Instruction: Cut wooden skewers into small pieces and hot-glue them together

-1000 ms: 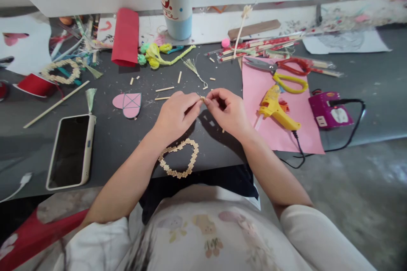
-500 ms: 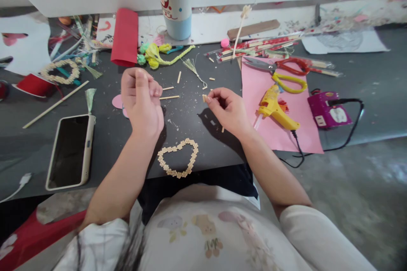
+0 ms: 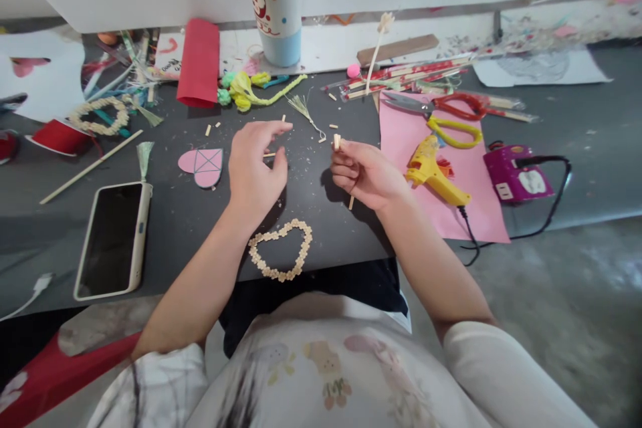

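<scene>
Between thumb and forefinger, my right hand pinches a short piece of pale wooden stick, maybe more than one stuck together. My left hand is over the dark table, its thumb and forefinger apart with nothing visible between them. Part of a thin wooden stick shows by its thumb. Below both hands, near the table's front edge, lies a heart-shaped outline made of small wooden pieces. To the left of my left hand is a pink paper heart with drawn lines.
A yellow glue gun and scissors lie on pink paper at the right, beside a purple box with a black cord. A phone lies at the left. A bottle stands at the back near yellow pipe cleaners.
My left hand has moved right, its fingers spreading from a curl and uncovering the pink paper heart. My right hand has turned, tipping the wooden piece upward and slightly right.
</scene>
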`<state>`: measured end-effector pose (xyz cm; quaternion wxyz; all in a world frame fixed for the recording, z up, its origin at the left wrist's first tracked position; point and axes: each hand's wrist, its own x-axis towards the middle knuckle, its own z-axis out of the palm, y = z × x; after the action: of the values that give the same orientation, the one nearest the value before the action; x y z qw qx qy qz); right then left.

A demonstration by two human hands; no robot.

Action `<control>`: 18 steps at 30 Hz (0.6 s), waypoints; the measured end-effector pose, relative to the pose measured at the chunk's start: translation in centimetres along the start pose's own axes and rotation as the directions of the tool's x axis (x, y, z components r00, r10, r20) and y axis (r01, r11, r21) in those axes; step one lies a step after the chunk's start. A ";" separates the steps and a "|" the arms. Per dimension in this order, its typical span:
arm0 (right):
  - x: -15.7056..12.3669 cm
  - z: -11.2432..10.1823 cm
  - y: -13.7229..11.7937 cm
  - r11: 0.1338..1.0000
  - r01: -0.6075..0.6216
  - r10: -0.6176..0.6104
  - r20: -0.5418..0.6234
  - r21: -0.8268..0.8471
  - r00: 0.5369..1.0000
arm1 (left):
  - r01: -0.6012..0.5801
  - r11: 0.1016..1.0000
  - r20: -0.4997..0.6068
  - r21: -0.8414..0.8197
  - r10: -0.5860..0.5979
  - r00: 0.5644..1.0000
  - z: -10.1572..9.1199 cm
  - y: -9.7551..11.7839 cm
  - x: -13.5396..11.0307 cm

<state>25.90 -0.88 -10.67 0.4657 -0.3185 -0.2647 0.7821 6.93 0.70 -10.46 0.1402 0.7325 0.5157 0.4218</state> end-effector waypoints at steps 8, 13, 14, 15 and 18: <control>0.3 0.1 0.5 0.999 -0.049 0.049 -0.011 0.010 0.999 | 0.132 0.964 0.260 -0.231 -0.070 0.963 1.0 1.2 -0.5; 0.5 0.5 1.2 0.994 0.001 -0.006 -0.050 -0.109 0.999 | 0.168 0.955 0.249 -0.246 -0.105 0.963 1.5 1.5 -0.9; 0.5 0.6 1.3 0.991 0.007 -0.015 -0.057 -0.131 0.998 | 0.168 0.956 0.242 -0.241 -0.108 0.964 1.5 1.4 -1.0; 0.5 0.6 1.4 0.988 0.012 -0.022 -0.062 -0.151 0.998 | 0.164 0.958 0.235 -0.236 -0.107 0.966 1.5 1.4 -1.0; 0.5 0.8 1.6 0.984 0.023 -0.035 -0.061 -0.176 0.998 | 0.129 0.964 0.224 -0.233 -0.076 0.972 1.3 1.3 -0.9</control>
<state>24.27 -1.21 -11.38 0.4553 -0.3791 -0.3222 0.7384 8.69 -0.35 -10.85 0.3061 0.7226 0.4789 0.3934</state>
